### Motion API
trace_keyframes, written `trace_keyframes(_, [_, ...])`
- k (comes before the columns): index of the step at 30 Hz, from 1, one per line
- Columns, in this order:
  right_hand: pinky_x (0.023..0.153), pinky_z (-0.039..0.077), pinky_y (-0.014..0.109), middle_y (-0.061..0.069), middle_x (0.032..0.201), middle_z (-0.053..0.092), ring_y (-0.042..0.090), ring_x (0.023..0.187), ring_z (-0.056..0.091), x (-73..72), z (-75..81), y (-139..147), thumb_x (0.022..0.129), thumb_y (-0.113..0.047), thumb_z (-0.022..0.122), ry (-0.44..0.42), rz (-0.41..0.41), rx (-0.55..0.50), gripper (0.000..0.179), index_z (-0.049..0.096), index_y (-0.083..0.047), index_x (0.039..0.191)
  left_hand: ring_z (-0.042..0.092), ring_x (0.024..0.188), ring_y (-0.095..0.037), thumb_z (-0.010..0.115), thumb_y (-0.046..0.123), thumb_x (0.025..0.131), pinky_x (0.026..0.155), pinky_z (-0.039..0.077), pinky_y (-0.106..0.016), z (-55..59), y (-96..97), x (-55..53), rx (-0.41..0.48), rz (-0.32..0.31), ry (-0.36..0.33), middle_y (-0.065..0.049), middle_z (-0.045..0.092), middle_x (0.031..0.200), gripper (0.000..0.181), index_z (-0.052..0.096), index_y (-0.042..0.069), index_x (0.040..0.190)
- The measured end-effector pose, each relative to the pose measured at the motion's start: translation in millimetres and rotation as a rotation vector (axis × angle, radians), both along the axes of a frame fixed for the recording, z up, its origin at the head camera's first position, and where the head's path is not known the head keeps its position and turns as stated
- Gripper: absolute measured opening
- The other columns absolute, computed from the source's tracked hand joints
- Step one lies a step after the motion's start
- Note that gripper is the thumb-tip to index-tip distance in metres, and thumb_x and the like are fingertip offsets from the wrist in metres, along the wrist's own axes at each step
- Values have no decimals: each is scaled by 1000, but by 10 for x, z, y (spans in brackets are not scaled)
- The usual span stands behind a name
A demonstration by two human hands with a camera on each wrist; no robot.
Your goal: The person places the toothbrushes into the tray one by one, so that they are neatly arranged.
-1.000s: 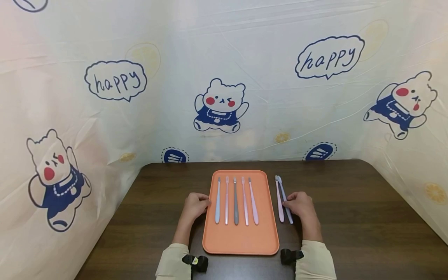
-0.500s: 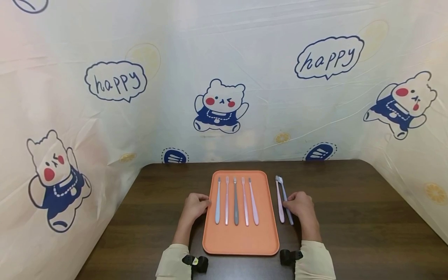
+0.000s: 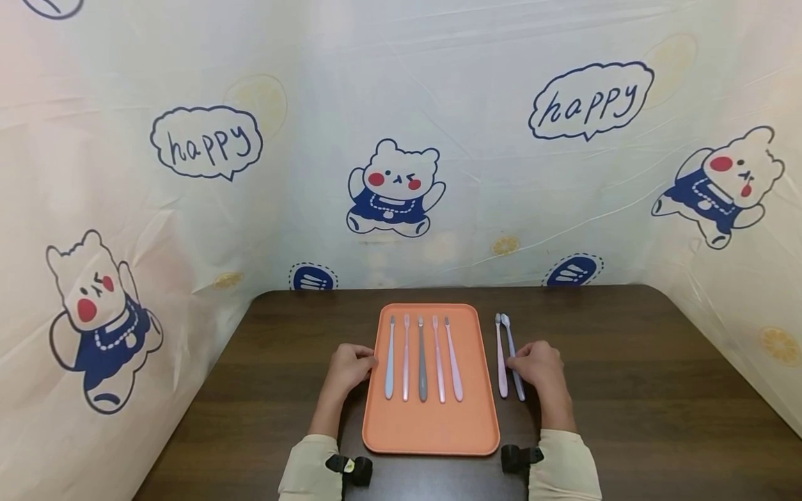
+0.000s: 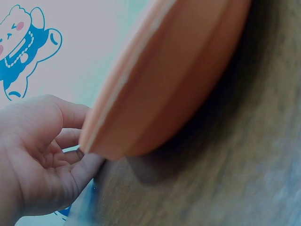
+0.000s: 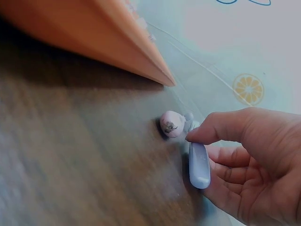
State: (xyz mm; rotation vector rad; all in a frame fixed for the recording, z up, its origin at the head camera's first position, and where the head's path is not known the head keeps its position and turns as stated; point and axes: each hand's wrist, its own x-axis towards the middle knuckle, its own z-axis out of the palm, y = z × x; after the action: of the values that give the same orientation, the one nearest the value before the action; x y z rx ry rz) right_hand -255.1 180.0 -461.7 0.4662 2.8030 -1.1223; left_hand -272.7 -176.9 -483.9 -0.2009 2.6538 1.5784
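My right hand (image 3: 542, 365) pinches a lavender-blue toothbrush (image 5: 199, 165) between thumb and fingers, low over the table to the right of the tray. Alongside it on the left lies a pink toothbrush (image 3: 502, 362); their heads are close together at the far end. An orange tray (image 3: 432, 431) holds a row of toothbrushes: a blue one (image 3: 390, 369), a grey one (image 3: 422, 369) and several pink ones (image 3: 454, 369), heads pointing away. With thumb and fingers my left hand (image 3: 348, 365) grips the tray's left rim, closely seen in the left wrist view.
The brown wooden table (image 3: 651, 390) extends on both sides of the tray. Behind and beside it hangs a pale curtain (image 3: 476, 229) printed with bears and the word "happy". Each sleeve carries a black wrist camera (image 3: 358, 472).
The lavender-blue toothbrush's head has shifted slightly right, opening a small gap from the pink one's head. My left hand and the tray stay in place.
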Motion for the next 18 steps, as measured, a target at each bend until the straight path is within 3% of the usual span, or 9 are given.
trace_keyframes(18, [60,46,27,11,83,71,23,77,61,-30,-32,39,83,-22,73,70,-9,-34,27,76,2,96,73,84,-19,64,6,90,71,63,-34,15,4,2,3,-1,6,-25,73,108,26,73,-9,111])
